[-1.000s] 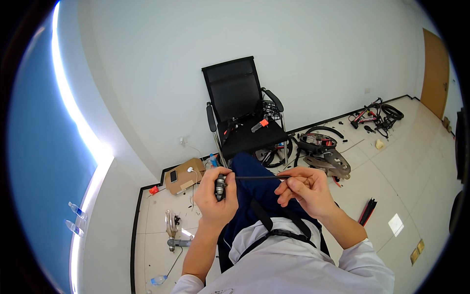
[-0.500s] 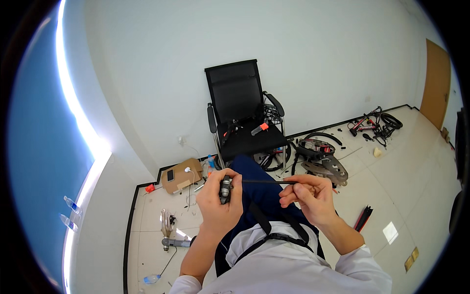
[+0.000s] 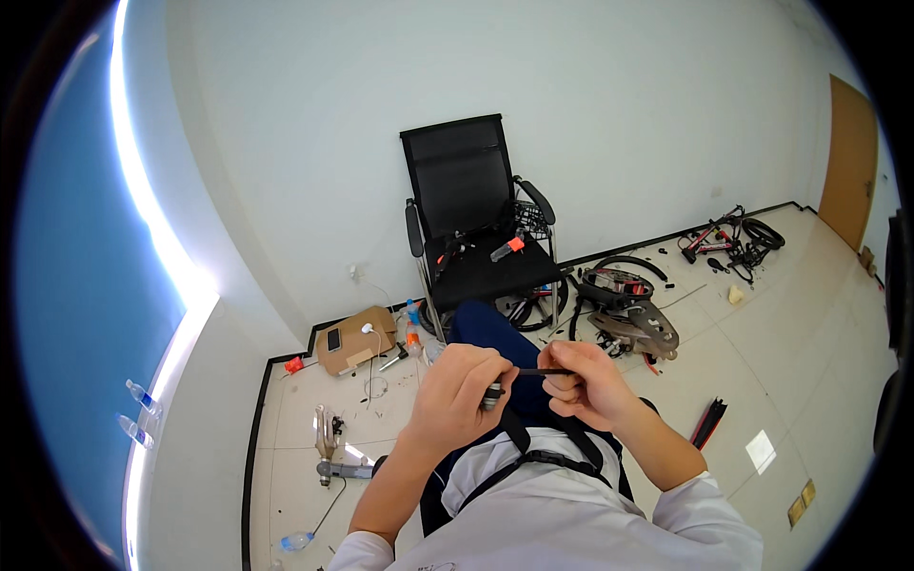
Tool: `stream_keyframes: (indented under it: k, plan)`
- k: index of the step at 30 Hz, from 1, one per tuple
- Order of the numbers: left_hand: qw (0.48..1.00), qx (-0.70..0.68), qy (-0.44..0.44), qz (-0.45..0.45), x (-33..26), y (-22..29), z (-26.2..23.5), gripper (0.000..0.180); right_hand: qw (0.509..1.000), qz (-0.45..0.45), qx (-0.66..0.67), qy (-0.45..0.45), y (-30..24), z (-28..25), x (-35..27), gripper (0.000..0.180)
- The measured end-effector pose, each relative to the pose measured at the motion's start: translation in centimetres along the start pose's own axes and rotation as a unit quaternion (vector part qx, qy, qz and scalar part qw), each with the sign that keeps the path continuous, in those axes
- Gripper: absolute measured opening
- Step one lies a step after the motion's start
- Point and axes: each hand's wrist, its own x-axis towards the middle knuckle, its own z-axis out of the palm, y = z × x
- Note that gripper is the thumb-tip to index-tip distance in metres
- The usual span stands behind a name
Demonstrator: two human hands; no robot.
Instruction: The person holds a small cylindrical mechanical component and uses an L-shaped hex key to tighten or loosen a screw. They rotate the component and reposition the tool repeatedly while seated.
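Above my lap, my left hand is closed around a small dark metal part with a ribbed, silvery barrel; my fingers cover most of it. A thin black rod or cable spans the short gap between my hands. Its other end is pinched by thumb and fingers of my right hand. Whether the thin piece joins the metal part cannot be made out, since the left fingers hide that spot.
A black mesh chair faces me with small tools and parts on its seat. Bicycle parts lie right of it. Cardboard with a phone is at left, a metal fork-like piece nearer. Bottles stand by the window.
My hands have come closer together, and less of the thin black piece shows between them. My left hand has moved right and turned, covering more of the metal part.
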Motion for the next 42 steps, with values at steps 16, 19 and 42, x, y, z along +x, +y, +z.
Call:
stream_keyframes:
  k: [16, 19, 42]
  plan:
    - [0.998, -0.025, -0.057, 0.019, -0.9, -0.8, 0.9, 0.033, 0.878, -0.117, -0.464, -0.033, -0.5, -1.3, 0.5, 0.036]
    - [0.998, -0.033, -0.05, 0.036, -0.8, -1.1, 0.9, 0.033, 0.908, -0.076, -0.412, -0.026, -0.4, -1.0, 0.4, 0.035]
    - [0.996, -0.078, -0.04, -0.027, -0.8, -1.8, 0.0, 0.031, 0.977, 0.047, -0.204, -0.046, 1.2, 0.6, -0.4, 0.039]
